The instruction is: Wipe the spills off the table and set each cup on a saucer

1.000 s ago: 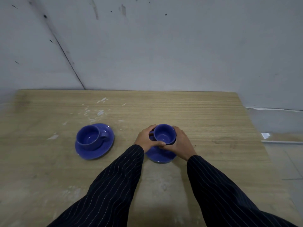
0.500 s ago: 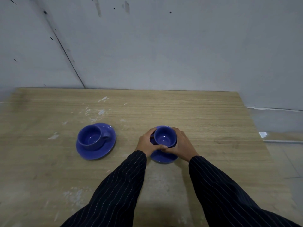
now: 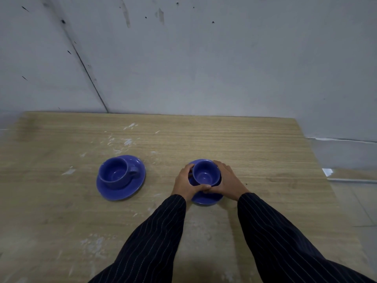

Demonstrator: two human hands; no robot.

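Head view: we look down on two blue cup-and-saucer sets on a wooden table.
Left hand: our left hand curls round the near-left side of the right cup, thumb meeting the other thumb in front of it.
Right hand: our right hand wraps the cup's right side, so both hands clasp it together.
Right cup: upright, over the right saucer; we cannot tell whether its base is fully seated.
Left set: the left cup stands on the left saucer, handle to the right, well apart from our hands.
Doing it well: we judge we should centre the cup in the saucer's well, keep it level, then loosen both grips gently so nothing slides.
Surface: pale wood grain with white smears beyond the left set and more patches near our sleeves; these look dry and ingrained, though we cannot tell for sure.
Cloth: none in sight.
Room: a scuffed grey wall behind, and tiled floor at right.
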